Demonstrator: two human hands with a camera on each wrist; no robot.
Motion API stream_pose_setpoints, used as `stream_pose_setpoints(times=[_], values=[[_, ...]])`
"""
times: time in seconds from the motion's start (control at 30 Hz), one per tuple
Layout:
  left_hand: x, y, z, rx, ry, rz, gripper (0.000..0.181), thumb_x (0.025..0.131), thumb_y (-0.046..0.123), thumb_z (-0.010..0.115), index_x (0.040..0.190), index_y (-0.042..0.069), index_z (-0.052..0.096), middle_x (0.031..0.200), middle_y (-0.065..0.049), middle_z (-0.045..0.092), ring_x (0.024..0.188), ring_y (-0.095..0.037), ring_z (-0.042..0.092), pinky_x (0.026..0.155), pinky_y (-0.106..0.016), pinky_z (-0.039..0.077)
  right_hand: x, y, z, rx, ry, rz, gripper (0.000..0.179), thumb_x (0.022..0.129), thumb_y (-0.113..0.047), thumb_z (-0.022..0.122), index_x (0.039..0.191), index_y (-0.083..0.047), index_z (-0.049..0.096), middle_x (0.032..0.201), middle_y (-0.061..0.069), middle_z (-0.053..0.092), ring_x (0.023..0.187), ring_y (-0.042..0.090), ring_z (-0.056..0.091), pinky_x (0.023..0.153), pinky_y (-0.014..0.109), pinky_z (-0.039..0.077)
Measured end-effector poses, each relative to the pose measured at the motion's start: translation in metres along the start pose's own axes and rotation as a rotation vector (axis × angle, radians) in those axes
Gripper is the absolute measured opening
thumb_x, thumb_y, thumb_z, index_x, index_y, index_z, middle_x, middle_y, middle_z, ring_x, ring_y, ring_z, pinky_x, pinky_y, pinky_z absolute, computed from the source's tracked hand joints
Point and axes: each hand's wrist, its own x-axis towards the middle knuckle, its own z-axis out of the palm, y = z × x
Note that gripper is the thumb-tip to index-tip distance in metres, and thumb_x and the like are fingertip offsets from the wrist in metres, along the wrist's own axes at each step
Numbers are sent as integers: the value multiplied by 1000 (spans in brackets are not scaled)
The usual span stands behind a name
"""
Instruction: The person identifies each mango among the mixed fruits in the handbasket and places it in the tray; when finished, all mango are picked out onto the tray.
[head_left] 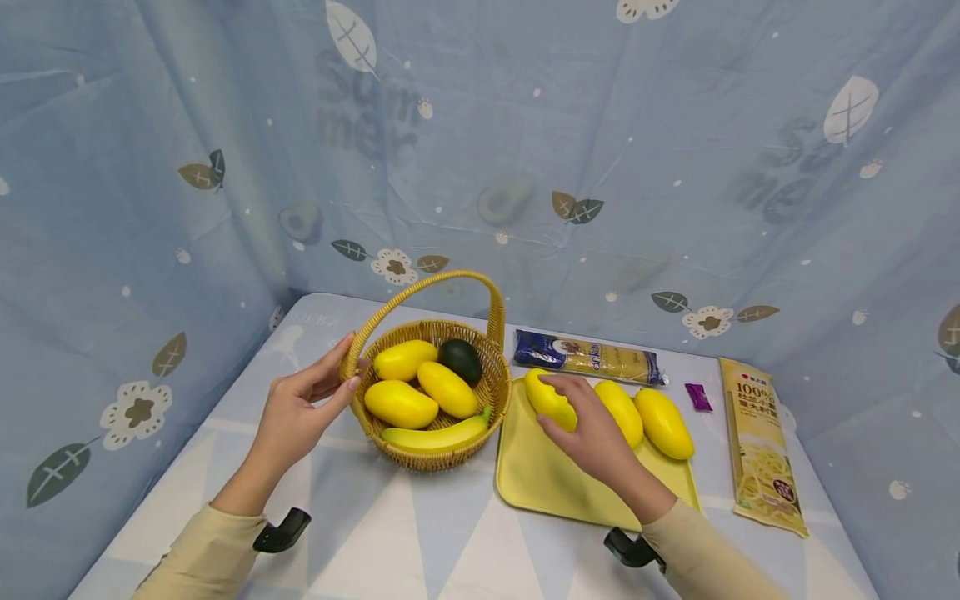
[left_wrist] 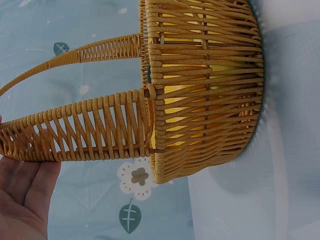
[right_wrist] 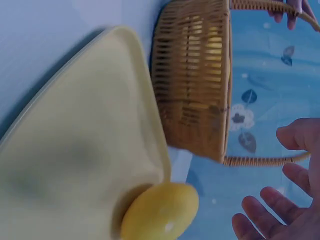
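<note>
My left hand (head_left: 296, 408) grips the left side of the tall handle (left_wrist: 75, 130) of a wicker basket (head_left: 431, 461), thumb in front and fingers behind. In the basket lie several yellow mangoes (head_left: 401, 404), a banana (head_left: 438, 436) and a dark green avocado (head_left: 460, 360). Over the yellow tray (head_left: 540, 487), my right hand (head_left: 596, 429) is spread with thumb and fingers apart, holding nothing. It partly covers the leftmost mango (head_left: 545, 400) in the head view. Two more mangoes, a middle one (head_left: 621, 412) and a right one (head_left: 665, 423), lie on the tray.
Behind the tray lies a blue-and-gold packet (head_left: 588, 357). A small purple wrapped sweet (head_left: 698, 397) is to its right, and a pasta packet (head_left: 763, 450) lies near the table's right side. A patterned blue curtain (head_left: 465, 150) encloses the table at the back and sides.
</note>
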Motion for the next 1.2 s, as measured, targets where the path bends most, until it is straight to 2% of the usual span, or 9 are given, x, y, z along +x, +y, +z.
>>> stream_pose_setpoints(times=[0.2, 0.43, 0.53, 0.73, 0.83, 0.97, 1.2], values=[[0, -1, 0, 7, -4, 8, 68, 89, -9, 72, 149, 17, 54, 122, -16, 71, 102, 6, 66, 82, -14, 55, 20, -22, 21, 19, -97, -28, 56, 96, -30, 73, 148, -23, 54, 147, 3, 49, 128, 30, 54, 104, 53, 50], [0, -5, -1, 8, -16, 22, 69, 89, -9, 72, 150, 17, 53, 120, -16, 71, 103, 5, 66, 83, -15, 56, 44, -38, 49, 47, -162, -54, 55, 96, -29, 73, 147, -21, 54, 149, 7, 49, 131, 31, 52, 107, 50, 48], [0, -4, -1, 13, -13, 25, 68, 89, -9, 72, 150, 16, 53, 123, -16, 70, 103, 5, 66, 83, -14, 55, 54, -44, 59, 27, -190, -62, 56, 96, -31, 72, 148, -21, 53, 149, 8, 48, 134, 31, 49, 110, 51, 45], [1, -3, 0, 8, -13, 19, 69, 89, -9, 72, 150, 17, 53, 122, -15, 71, 103, 5, 66, 83, -14, 55, 70, -52, 75, 1, -264, -43, 60, 96, -32, 72, 151, -21, 50, 149, 10, 46, 127, 31, 54, 106, 49, 49], [1, -2, 0, 10, -15, 10, 68, 89, -8, 73, 150, 17, 53, 121, -13, 71, 103, 4, 66, 83, -14, 55, 77, -54, 83, -19, -289, -34, 60, 96, -31, 72, 151, -21, 50, 148, 11, 46, 128, 30, 54, 108, 47, 48], [1, 0, 0, 23, -10, -2, 67, 89, -6, 73, 149, 18, 54, 125, -13, 70, 103, 1, 67, 83, -13, 55, 84, -55, 92, -61, -300, -28, 60, 95, -28, 73, 151, -21, 50, 148, 13, 46, 129, 30, 53, 109, 45, 48], [1, 2, -1, 31, -9, -5, 67, 89, -5, 74, 149, 17, 54, 129, -13, 68, 103, 0, 67, 84, -13, 54, 92, -58, 102, -144, -320, -10, 61, 95, -24, 72, 152, -25, 49, 145, 13, 48, 123, 28, 56, 106, 43, 49]])
